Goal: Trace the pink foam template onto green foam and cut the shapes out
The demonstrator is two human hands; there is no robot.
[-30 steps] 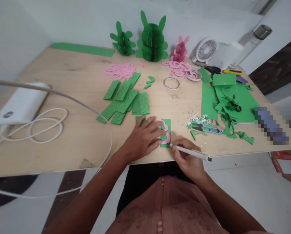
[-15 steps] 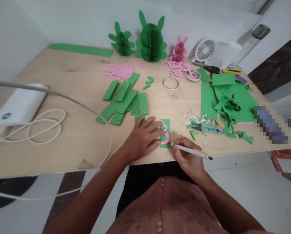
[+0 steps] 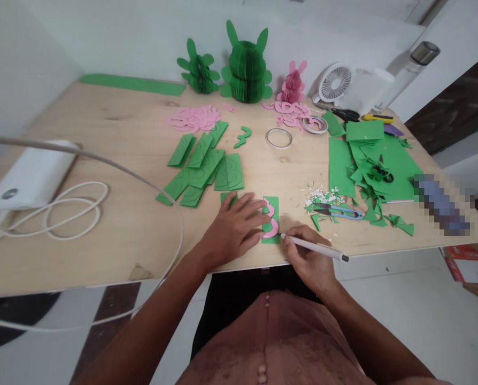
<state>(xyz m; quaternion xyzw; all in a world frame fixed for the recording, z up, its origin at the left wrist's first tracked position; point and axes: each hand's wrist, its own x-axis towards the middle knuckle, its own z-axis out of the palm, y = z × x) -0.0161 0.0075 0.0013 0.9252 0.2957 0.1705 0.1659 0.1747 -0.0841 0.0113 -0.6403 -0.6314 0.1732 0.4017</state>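
Observation:
A small green paper rectangle [image 3: 275, 208] lies near the table's front edge, with a curved pink paper cutout [image 3: 270, 229] on top of it. My left hand [image 3: 239, 222] lies flat with fingers spread, its fingertips on the left side of the cutout. In my right hand [image 3: 309, 262] is a white pen [image 3: 319, 248], its tip at the lower right edge of the cutout. Another green piece [image 3: 228, 199] is partly hidden under my left hand. Beyond it lie several green rectangles [image 3: 199, 174] with drawn curves and a cut green curved shape [image 3: 244, 137].
Blue thread snips [image 3: 341, 212] lie among scraps at the right, beside green paper sheets [image 3: 401, 160]. Tape rolls [image 3: 279, 138], pink cutouts [image 3: 197, 118], paper rabbit shapes [image 3: 247, 72] and a small fan [image 3: 335, 83] stand farther back. A white cable [image 3: 98, 184] and power bank [image 3: 32, 174] are left.
The whole view has shifted very slightly. Both hands, the pen and the cutout keep nearly the same places, with the pen tip still by the cutout's lower right edge.

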